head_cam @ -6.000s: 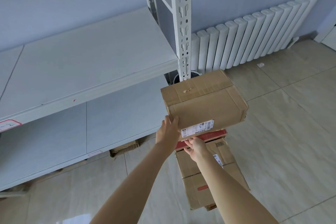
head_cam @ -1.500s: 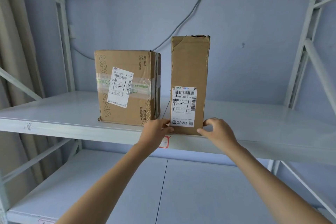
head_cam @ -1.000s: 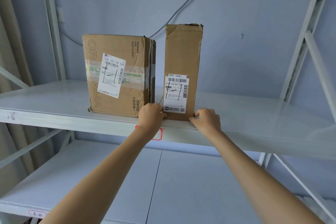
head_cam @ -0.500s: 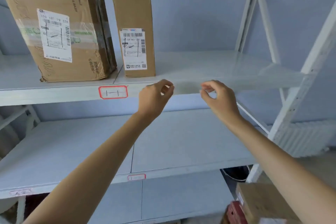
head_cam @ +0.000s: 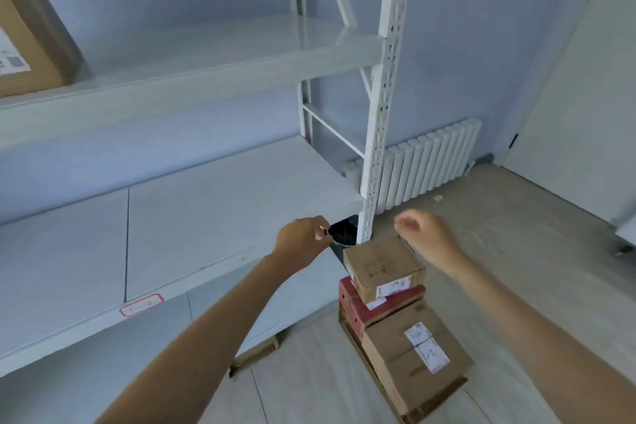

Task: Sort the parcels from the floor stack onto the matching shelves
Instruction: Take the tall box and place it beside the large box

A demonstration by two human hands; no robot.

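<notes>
I see my left hand [head_cam: 303, 237] and right hand [head_cam: 425, 234] loosely curled, each grip empty, above the stacked cardboard boxes [head_cam: 383, 267].

Head view: I look forward and down from standing height, white metal shelving unit [head_cam: 213, 203] left, tiled floor [head_cam: 499, 251] right

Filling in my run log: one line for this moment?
left hand empty | right hand empty | both above small brown cardboard parcel topping floor stack | next: grasp it
</notes>
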